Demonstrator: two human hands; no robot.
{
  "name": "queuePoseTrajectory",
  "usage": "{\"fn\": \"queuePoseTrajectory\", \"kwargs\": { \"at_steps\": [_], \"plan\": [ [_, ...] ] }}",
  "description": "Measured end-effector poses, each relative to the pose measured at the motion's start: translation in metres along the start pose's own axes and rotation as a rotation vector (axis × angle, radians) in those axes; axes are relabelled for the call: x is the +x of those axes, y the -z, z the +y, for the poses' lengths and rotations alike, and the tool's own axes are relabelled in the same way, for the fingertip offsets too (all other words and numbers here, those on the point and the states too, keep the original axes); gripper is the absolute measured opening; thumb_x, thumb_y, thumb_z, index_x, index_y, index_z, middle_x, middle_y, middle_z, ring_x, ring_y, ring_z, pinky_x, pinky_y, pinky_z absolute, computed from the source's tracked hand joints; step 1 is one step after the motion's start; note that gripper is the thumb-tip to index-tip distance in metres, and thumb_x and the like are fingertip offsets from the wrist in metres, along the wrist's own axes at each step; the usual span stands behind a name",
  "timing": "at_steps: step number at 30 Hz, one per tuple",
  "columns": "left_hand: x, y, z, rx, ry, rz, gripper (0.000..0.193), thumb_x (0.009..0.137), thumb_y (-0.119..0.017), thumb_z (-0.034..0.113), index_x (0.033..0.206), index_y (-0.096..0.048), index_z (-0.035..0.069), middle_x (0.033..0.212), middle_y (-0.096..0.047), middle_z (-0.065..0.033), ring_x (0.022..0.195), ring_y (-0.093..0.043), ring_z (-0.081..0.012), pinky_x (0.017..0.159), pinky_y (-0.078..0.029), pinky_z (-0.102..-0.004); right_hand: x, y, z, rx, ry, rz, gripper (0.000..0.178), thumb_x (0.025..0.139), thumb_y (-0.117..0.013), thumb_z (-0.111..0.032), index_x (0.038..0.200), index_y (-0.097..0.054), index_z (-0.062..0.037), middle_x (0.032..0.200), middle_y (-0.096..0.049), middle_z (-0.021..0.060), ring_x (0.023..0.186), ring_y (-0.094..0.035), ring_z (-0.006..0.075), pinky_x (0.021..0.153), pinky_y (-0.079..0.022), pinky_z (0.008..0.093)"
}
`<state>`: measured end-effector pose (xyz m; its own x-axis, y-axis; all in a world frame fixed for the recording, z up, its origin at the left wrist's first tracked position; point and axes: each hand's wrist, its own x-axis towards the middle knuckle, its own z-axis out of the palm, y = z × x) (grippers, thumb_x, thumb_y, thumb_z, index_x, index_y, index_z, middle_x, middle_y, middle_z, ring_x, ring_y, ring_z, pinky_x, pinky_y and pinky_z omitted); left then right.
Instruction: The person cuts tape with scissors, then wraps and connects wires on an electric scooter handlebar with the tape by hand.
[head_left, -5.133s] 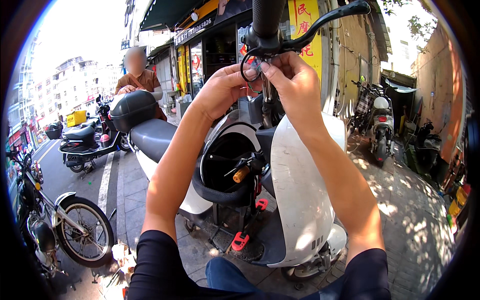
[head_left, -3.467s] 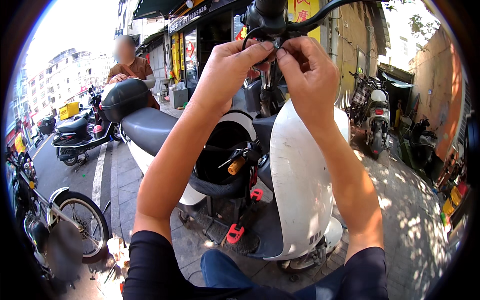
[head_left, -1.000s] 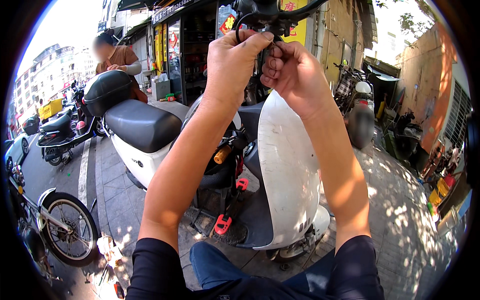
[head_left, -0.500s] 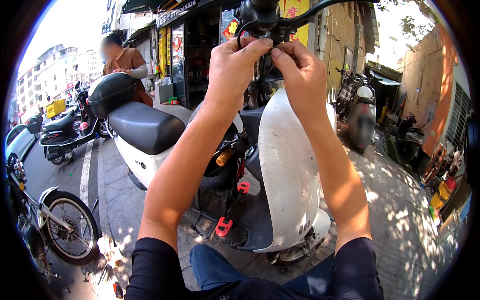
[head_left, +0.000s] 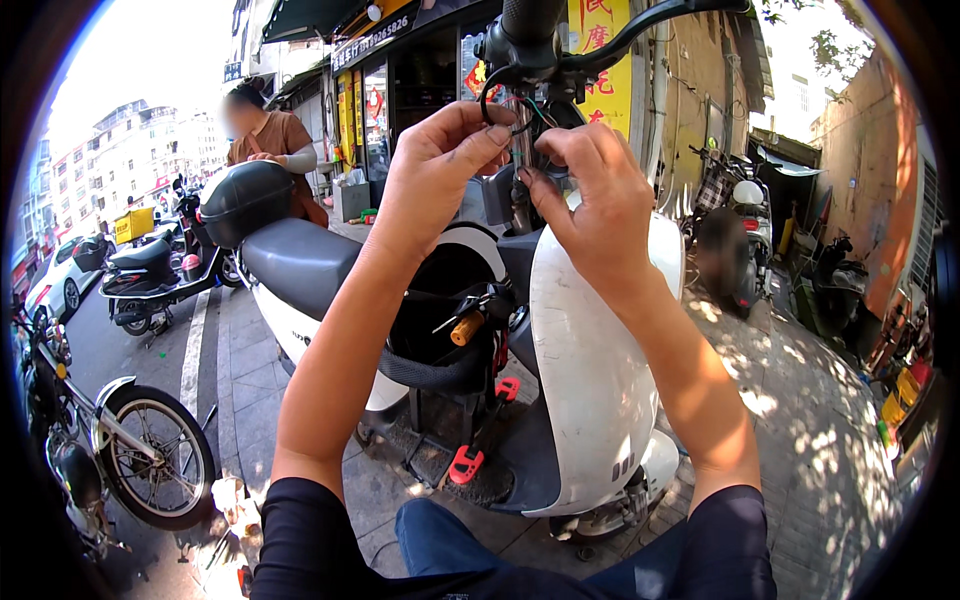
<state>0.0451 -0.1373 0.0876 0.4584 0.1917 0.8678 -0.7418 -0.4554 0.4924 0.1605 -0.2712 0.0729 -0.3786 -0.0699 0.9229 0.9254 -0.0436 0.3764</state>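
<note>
A white electric scooter with a scuffed front shield (head_left: 590, 380) stands before me, its handlebar (head_left: 530, 50) and black brake lever (head_left: 650, 35) above my hands. My left hand (head_left: 435, 175) is closed in a pinch just under the handlebar, on a thin black cable (head_left: 485, 100) that loops down to the fingertips. Several thin wires (head_left: 542, 112) hang between the two hands. My right hand (head_left: 600, 190) is beside the steering stem (head_left: 521, 190), thumb and index finger apart, nothing visible between them. The fingertips partly hide the wiring.
A red-and-black tool (head_left: 467, 464) rests on the footboard. Left of the shield are the black seat (head_left: 300, 262) and rear box (head_left: 250, 203). A person (head_left: 268, 145) stands behind the box. A motorbike wheel (head_left: 158, 455) is at left; another motorbike (head_left: 735, 240) is parked at right.
My view has shifted, so the handlebar and more wiring show. My hands have come down from the handlebar's underside, and my right thumb and index finger have spread apart.
</note>
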Motion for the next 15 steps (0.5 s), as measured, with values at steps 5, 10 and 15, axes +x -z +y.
{"fn": "queuePoseTrajectory", "kwargs": {
  "at_steps": [5,10,15],
  "plan": [
    [0.001,-0.004,-0.001,0.009,-0.068,-0.014,0.020,0.091,-0.065,0.012,0.106,-0.065,0.000,0.085,-0.063,0.0001,0.079,-0.058,-0.0070,0.077,-0.047,-0.0220,0.006,-0.004,-0.001,-0.115,0.087,0.005,0.021,0.072,-0.075,-0.012,0.090,-0.065,-0.0135,0.080,-0.053,0.0003,0.075,-0.054,0.0212,0.061,-0.046,0.0348],
    [0.003,-0.003,-0.002,0.048,-0.080,-0.027,0.019,0.090,-0.066,0.012,0.104,-0.065,-0.001,0.086,-0.064,-0.0008,0.079,-0.058,-0.0063,0.076,-0.048,-0.0217,0.012,0.005,0.000,-0.073,0.101,-0.067,0.018,0.072,-0.075,-0.011,0.088,-0.068,-0.0139,0.080,-0.052,0.0001,0.075,-0.054,0.0211,0.060,-0.046,0.0345],
    [0.003,-0.007,0.000,-0.031,-0.043,-0.038,0.019,0.089,-0.067,0.012,0.104,-0.065,0.000,0.086,-0.065,-0.0014,0.080,-0.059,-0.0069,0.075,-0.049,-0.0219,0.020,0.010,0.000,-0.071,0.134,-0.049,0.019,0.071,-0.075,-0.010,0.089,-0.068,-0.0118,0.080,-0.053,0.0004,0.075,-0.054,0.0214,0.061,-0.046,0.0343]
  ]
}}
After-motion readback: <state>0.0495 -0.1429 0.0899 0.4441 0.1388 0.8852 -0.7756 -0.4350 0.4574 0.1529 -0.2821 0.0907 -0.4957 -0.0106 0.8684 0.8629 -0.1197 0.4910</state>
